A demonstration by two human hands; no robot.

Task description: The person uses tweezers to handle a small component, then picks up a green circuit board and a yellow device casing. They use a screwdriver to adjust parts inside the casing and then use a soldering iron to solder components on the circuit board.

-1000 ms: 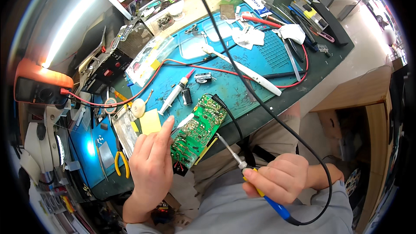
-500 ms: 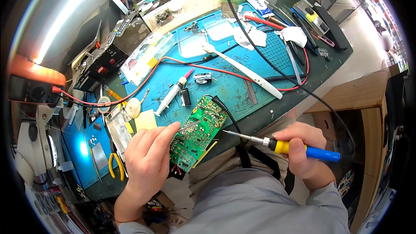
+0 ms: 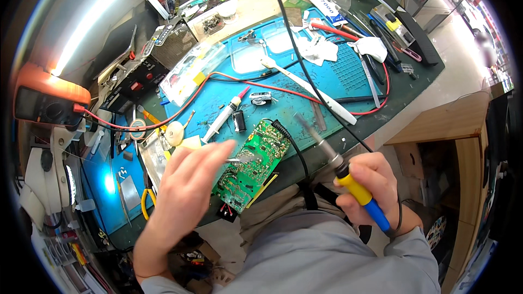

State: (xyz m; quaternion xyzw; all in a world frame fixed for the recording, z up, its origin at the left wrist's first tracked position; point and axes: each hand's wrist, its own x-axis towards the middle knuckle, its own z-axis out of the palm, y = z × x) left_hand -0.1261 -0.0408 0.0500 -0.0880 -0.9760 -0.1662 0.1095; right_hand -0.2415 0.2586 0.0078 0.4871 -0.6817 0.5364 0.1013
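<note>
A green circuit board (image 3: pixel 253 171) lies at the near edge of the bench, its soldered side up, with a black cable at its upper corner. Over its left side is my left hand (image 3: pixel 182 185), closed on tweezers (image 3: pixel 242 159), whose thin metal tips are blurred above the board. My right hand (image 3: pixel 376 177) grips a soldering iron (image 3: pixel 354 185) by its yellow and blue handle. The iron's tip points up and to the left, apart from the board. Beyond the board are two capacitors, a black one (image 3: pixel 238 121) and a silver-ended one (image 3: pixel 261 98), beside a syringe (image 3: pixel 222 118).
A white brush (image 3: pixel 313 92) rests on the blue mat (image 3: pixel 289 111), near red and black test leads. An orange multimeter (image 3: pixel 49 98) stands at left, yellow-handled pliers (image 3: pixel 146 201) at near left. Hand tools and crumpled white tissue (image 3: pixel 318 50) crowd the far right. The iron's cord arches across.
The soldering iron has swung from beside the board to point up and away, its tip now farther off. My left hand and the tweezers have shifted slightly over the board.
</note>
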